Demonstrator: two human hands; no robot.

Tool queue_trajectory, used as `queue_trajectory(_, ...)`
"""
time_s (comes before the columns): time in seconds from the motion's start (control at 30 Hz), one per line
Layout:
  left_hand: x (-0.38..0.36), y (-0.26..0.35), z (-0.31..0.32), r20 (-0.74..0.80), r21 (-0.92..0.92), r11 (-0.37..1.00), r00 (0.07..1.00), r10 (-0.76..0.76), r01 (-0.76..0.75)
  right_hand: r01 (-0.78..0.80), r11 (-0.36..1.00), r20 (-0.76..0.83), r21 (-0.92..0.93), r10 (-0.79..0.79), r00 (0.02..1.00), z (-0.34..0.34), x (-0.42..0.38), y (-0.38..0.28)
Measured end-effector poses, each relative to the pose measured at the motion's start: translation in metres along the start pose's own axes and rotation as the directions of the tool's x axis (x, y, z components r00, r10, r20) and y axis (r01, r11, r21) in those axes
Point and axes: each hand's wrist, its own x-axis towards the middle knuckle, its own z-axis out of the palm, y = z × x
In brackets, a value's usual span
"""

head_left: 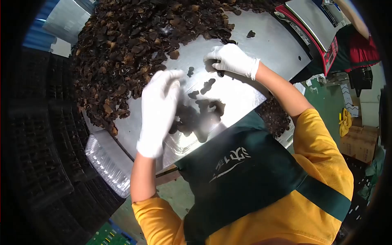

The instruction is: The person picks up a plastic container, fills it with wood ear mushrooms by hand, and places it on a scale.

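Note:
My left hand (158, 108), in a white glove, hangs over the left part of the metal table (241, 96), fingers loosely bent and apart, with nothing visible in them. Near the table's far middle, my right hand (232, 61), also gloved, has its fingers curled together; what they hold is hidden. A small dark piece (221, 74) shows just below its thumb. Between the hands lie dark, wavy fungus-like pieces (208, 86). Closer to my apron, more dark pieces and shadow surround a shiny clear plastic tray (181, 143), blurred by glare.
A large heap of brown-black pieces (130, 49) covers the table's far left. Clear plastic trays (108, 163) are stacked at the left edge, beside black crates (32, 143). A red scale (314, 36) stands at the upper right, near another person's arm (354, 18).

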Motion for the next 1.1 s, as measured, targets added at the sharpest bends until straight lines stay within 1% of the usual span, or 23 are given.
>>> queue_trajectory(0.07, 0.033, -0.052, 0.014, -0.038, 0.160, 0.987, 0.999, 0.029, -0.023, 0.024, 0.999, -0.083, -0.034, -0.027, 0.996, 0.007, -0.002, 0.007)
queue_trajectory(0.13, 0.053, -0.072, 0.032, 0.016, 0.305, 0.941, 0.989, 0.148, -0.146, 0.027, 1.000, -0.259, -0.001, -0.027, 0.965, 0.007, -0.004, 0.013)
queue_trajectory(0.17, 0.062, -0.074, 0.043, 0.056, 0.395, 0.915, 0.997, 0.059, -0.076, 0.021, 0.999, -0.320, 0.028, -0.011, 0.947, 0.004, -0.009, 0.011)
queue_trajectory(0.2, 0.071, -0.080, 0.051, 0.112, 0.438, 0.895, 0.993, 0.034, -0.080, -0.128, 0.966, -0.259, 0.225, 0.186, 0.948, -0.013, -0.014, -0.011)
queue_trajectory(0.27, 0.085, -0.097, 0.065, 0.125, 0.534, 0.832, 0.988, 0.096, -0.148, -0.117, 0.939, -0.310, 0.325, 0.223, 0.924, -0.023, -0.027, -0.032)
queue_trajectory(0.37, 0.071, -0.088, 0.053, 0.047, 0.401, 0.890, 0.975, 0.217, -0.218, -0.128, 0.871, -0.120, 0.475, 0.209, 0.971, -0.029, -0.045, -0.072)
queue_trajectory(0.4, 0.059, -0.082, 0.048, 0.014, 0.346, 0.905, 0.966, 0.259, -0.248, -0.059, 0.962, -0.138, 0.266, 0.098, 0.986, -0.015, -0.050, -0.068)
queue_trajectory(0.43, 0.042, -0.074, 0.040, -0.019, 0.291, 0.916, 0.956, 0.294, -0.276, -0.058, 0.961, -0.052, 0.269, 0.075, 0.996, -0.004, -0.056, -0.064)
queue_trajectory(0.47, 0.022, -0.058, 0.030, 0.030, 0.242, 0.960, 0.990, 0.136, -0.139, -0.056, 0.960, 0.036, 0.273, 0.048, 0.998, 0.002, -0.060, -0.062)
queue_trajectory(0.5, 0.002, -0.044, 0.022, 0.084, 0.201, 0.980, 0.996, -0.025, 0.008, -0.150, 0.959, 0.173, 0.239, 0.110, 0.979, -0.012, -0.055, -0.075)
queue_trajectory(0.53, -0.014, -0.042, 0.018, 0.083, 0.202, 0.979, 0.996, -0.030, 0.012, -0.149, 0.959, 0.175, 0.243, 0.107, 0.979, -0.008, -0.054, -0.072)
queue_trajectory(0.6, -0.042, -0.040, 0.015, 0.094, 0.006, 0.995, 0.990, -0.102, 0.102, -0.021, 0.989, -0.125, 0.144, 0.040, 0.991, 0.005, -0.050, -0.056)
queue_trajectory(0.63, -0.053, -0.040, 0.015, 0.091, 0.005, 0.994, 0.990, -0.109, 0.109, -0.021, 1.000, -0.123, -0.013, 0.019, 0.992, 0.009, -0.048, -0.052)
queue_trajectory(0.7, -0.071, -0.041, 0.014, -0.071, 0.138, 0.988, 0.995, 0.077, -0.067, -0.008, 0.987, -0.078, -0.160, -0.004, 0.997, 0.018, -0.041, -0.050)
queue_trajectory(0.73, -0.079, -0.043, 0.013, -0.070, 0.139, 0.988, 0.995, 0.077, -0.067, 0.006, 0.973, -0.029, -0.231, -0.013, 1.000, 0.020, -0.039, -0.050)
queue_trajectory(0.8, -0.093, -0.047, 0.013, -0.191, 0.088, 0.992, 0.976, 0.106, -0.090, 0.014, 0.980, -0.052, -0.198, -0.025, 0.998, 0.014, -0.041, -0.053)
queue_trajectory(0.87, -0.109, -0.057, 0.016, -0.219, 0.161, 0.981, 0.965, 0.145, -0.111, -0.002, 0.981, -0.131, -0.196, -0.024, 0.991, 0.000, -0.054, -0.055)
queue_trajectory(0.93, -0.120, -0.063, 0.026, -0.525, 0.107, 0.994, 0.851, 0.034, 0.027, -0.048, 0.966, -0.134, -0.255, 0.014, 0.991, -0.041, -0.083, -0.061)
queue_trajectory(0.97, -0.127, -0.077, 0.028, -0.514, 0.238, 0.970, 0.854, 0.075, 0.058, -0.059, 0.960, -0.088, -0.275, 0.036, 0.995, -0.064, -0.100, -0.063)
queue_trajectory(1.0, -0.129, -0.088, 0.031, -0.518, 0.238, 0.970, 0.852, 0.078, 0.057, -0.183, 0.921, 0.098, -0.345, 0.229, 0.968, -0.091, -0.117, -0.065)
queue_trajectory(1.03, -0.130, -0.098, 0.036, -0.492, 0.181, 0.981, 0.870, 0.029, 0.069, -0.255, 0.758, 0.113, -0.601, 0.396, 0.911, -0.096, -0.141, -0.049)
queue_trajectory(1.07, -0.125, -0.096, 0.039, -0.467, 0.130, 0.988, 0.884, -0.011, 0.081, -0.257, 0.648, 0.078, -0.717, 0.441, 0.894, -0.096, -0.176, -0.011)
queue_trajectory(1.1, -0.121, -0.094, 0.041, -0.441, 0.078, 0.992, 0.896, -0.052, 0.096, -0.341, 0.587, 0.078, -0.734, 0.572, 0.816, -0.103, -0.178, -0.013)
